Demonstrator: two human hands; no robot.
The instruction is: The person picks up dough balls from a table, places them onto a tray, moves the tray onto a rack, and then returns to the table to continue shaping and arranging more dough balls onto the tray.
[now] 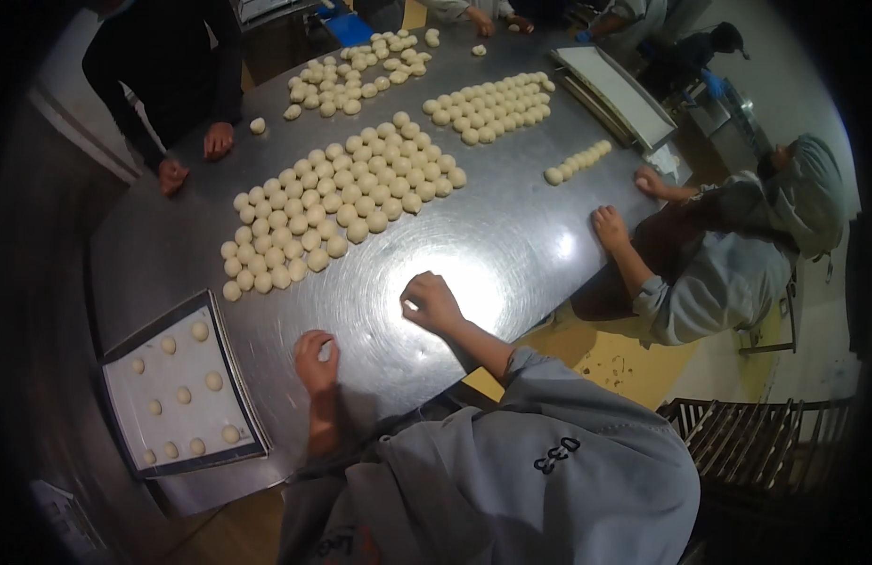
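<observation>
Over the near side of the steel table my two hands are held low and apart. My left hand has its fingers curled and the thumb bent round toward them. Farther right and a little farther off, my right hand is cupped with the fingers bent under. A small pale patch shows inside its curl, dough or table glare, I cannot tell which. Beyond my hands lies a large block of round dough balls in close rows. To the left of my left hand sits a lined baking tray bearing several spaced dough balls.
Another batch of dough balls, a short row and loose dough pieces lie farther back. A co-worker in grey works close on my right; another in black stands far left. Empty-looking trays lie far right; a slatted rack stands behind.
</observation>
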